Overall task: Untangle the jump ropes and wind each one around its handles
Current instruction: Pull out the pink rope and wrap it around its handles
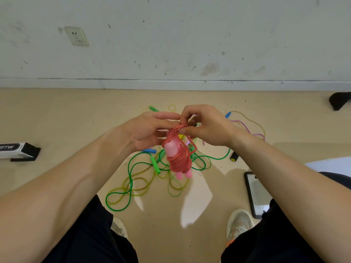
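Wide tan floor (57,120), and across its middle sprawls a tangle of green ropes (131,179). Above it, both hands are up. The left hand (148,130) has thumb and forefinger closed on the top loop of the red rope (179,160), and the right hand (207,128) pinches that same loop from the other side, fingertips almost meeting. The wound bundle hangs just below the grip, clear of the floor. It's close to upright, leaning a touch. The two pink handles (171,149) lie side by side inside the coils, their lower ends poking out toward the floor.
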Demonstrator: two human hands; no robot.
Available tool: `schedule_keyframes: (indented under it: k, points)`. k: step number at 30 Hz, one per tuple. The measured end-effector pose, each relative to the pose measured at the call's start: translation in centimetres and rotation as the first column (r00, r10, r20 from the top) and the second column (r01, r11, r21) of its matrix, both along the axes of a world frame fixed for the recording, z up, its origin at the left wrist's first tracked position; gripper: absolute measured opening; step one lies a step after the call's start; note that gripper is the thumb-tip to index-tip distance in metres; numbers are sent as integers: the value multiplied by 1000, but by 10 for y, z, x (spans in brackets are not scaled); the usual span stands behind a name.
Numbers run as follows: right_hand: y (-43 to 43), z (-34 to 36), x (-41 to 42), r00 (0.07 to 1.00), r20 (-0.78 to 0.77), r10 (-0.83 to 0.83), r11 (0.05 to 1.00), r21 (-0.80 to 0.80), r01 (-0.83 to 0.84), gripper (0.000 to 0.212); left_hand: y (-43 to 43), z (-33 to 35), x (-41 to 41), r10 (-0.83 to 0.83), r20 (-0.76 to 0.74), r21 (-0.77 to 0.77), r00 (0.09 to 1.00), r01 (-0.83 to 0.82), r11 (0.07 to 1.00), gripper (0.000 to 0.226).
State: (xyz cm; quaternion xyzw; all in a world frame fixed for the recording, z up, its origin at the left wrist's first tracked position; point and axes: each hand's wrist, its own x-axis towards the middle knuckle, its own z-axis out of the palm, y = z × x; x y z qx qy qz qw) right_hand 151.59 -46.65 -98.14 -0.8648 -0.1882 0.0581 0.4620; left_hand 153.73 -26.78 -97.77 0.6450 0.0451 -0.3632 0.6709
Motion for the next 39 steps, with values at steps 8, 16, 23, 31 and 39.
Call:
schedule_keyframes:
  k: [8, 16, 23, 31, 39]
  points:
    - [-1, 0, 6, 989, -112, -99, 995, -19, 97, 17, -11, -1, -5, 63, 687, 143, 724, -220, 965, 23]
    - [7, 2, -1, 935, -328, -134, 939, 259, 226, 21, -16, -2, -9, 105, 796, 103, 596, -304, 947, 28]
    - [3, 7, 5, 946, -310, -96, 967, 197, 163, 19, -16, -3, -11, 140, 730, 102, 669, -309, 946, 20]
    - [-1, 5, 7, 961, -276, -21, 989, 133, 60, 14, -13, -13, -7, 70, 636, 98, 769, -171, 980, 15]
    - [13, -14, 3, 953, -152, -262, 948, 145, 284, 10, -11, -19, -7, -61, 468, 149, 881, -10, 989, 23]
